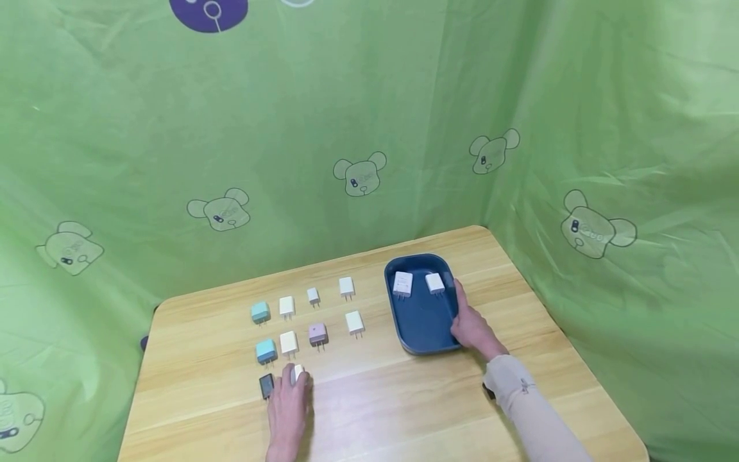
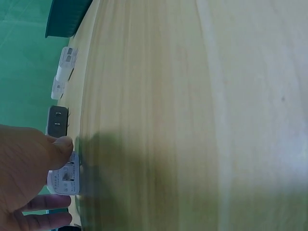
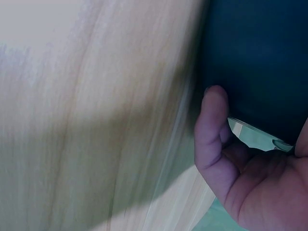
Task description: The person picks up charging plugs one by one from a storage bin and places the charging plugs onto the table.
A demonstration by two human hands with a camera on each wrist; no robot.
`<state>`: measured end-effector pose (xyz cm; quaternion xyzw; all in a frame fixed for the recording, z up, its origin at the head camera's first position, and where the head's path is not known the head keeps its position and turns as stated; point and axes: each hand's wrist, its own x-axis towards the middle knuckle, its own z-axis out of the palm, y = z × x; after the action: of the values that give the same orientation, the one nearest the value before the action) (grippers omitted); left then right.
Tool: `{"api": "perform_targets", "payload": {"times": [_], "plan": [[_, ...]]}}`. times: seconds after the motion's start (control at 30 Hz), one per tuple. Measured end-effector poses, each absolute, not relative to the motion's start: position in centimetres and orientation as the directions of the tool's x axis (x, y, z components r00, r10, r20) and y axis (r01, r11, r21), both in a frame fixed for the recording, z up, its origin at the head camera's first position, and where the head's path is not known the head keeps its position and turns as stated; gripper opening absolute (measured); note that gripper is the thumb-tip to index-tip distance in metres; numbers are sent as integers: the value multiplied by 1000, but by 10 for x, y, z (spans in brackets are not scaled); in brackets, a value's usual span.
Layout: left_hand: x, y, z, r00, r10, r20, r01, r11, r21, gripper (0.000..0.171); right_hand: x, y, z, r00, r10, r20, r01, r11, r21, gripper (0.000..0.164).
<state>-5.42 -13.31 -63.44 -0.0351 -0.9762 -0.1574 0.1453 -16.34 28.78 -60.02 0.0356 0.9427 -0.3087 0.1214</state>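
My left hand [image 1: 287,407] pinches a white charger [image 1: 297,372] at the near end of the rows on the table. In the left wrist view, the thumb lies over this charger [image 2: 65,179], whose printed face shows, and other fingers spread beside it. A small black charger [image 1: 267,385] lies just left of that hand. On the right, my right hand [image 1: 476,330] grips the right side of a dark blue tray [image 1: 424,337]. Two white chargers, one larger [image 1: 403,284] and one smaller [image 1: 435,283], lie in its far half. The right wrist view shows a finger against the tray's wall [image 3: 260,62].
Beyond the left hand, loose chargers lie in rows: two teal-blue [image 1: 260,312], a purple [image 1: 317,333] and several white ones [image 1: 346,287]. The wooden table [image 1: 392,410] has green cloth [image 1: 288,128] hanging behind it and at its sides.
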Motion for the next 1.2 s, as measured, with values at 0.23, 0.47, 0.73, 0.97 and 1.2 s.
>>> {"api": "perform_targets", "payload": {"times": [0.23,0.47,0.73,0.97,1.2], "plan": [[-54,-133,-634,-971,7,238,80,950,301,14,-163,289,-603,-965,-11,-261,145,809,-570,92],[-55,-132,-635,-963,13,271,93,954,285,19,-162,289,-605,-965,-4,-262,151,806,-572,91],[-62,-126,-629,-871,37,491,208,932,299,29,-163,289,-605,-963,-7,-268,154,805,-574,92],[-78,-109,-611,-794,53,606,310,892,329,27,-164,289,-605,-974,-16,-225,121,804,-582,92],[-97,-83,-593,-748,65,660,377,861,342,25,-164,289,-608,-981,-22,-193,98,803,-588,94]]}}
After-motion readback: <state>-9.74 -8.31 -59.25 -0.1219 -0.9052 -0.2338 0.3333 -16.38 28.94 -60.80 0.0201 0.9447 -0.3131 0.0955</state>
